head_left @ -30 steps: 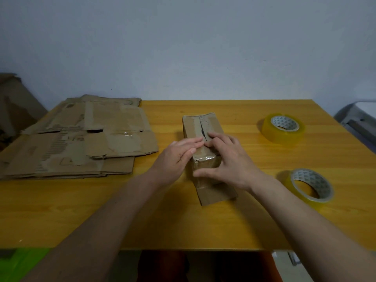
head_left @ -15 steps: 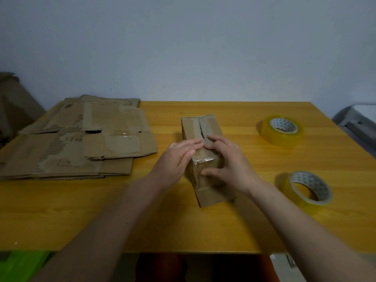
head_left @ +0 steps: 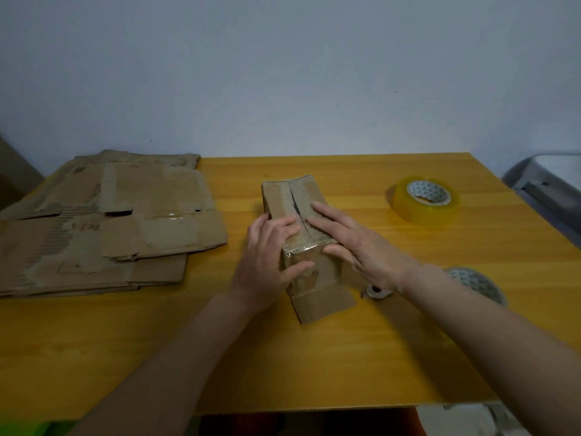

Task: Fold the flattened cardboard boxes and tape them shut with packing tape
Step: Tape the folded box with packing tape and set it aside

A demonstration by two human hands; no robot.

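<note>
Two hands are working at the middle of the yellow wooden bench (head_left: 345, 357) in the head view, both on one small folded cardboard box (head_left: 301, 234) that is lying lengthwise, pointing away from us. We are laying our left hand (head_left: 267, 253) against the box's left side, fingers flat across the top and the thumb reaching over the taped near end. Our right hand (head_left: 355, 243) is pressing down on the right half of the top, fingers straight and spread, thumb lying along the box's right side. Neither hand is curling round anything. A seam is running down the top of the box between the two flaps, with a dark gap showing just beyond our fingertips. Shiny tape is crossing the near edge, and a loose flap is lying on the bench at the near end.

On the left, a stack of flattened cardboard boxes (head_left: 103, 228) is sitting well apart from the box. One roll of yellow packing tape (head_left: 426, 199) is resting flat on the right, far side. We are seeing only part of a second roll (head_left: 478, 284) nearer, behind our right forearm. A small whitish object (head_left: 375, 291) is lying just under that wrist; we cannot tell what it is.
</note>
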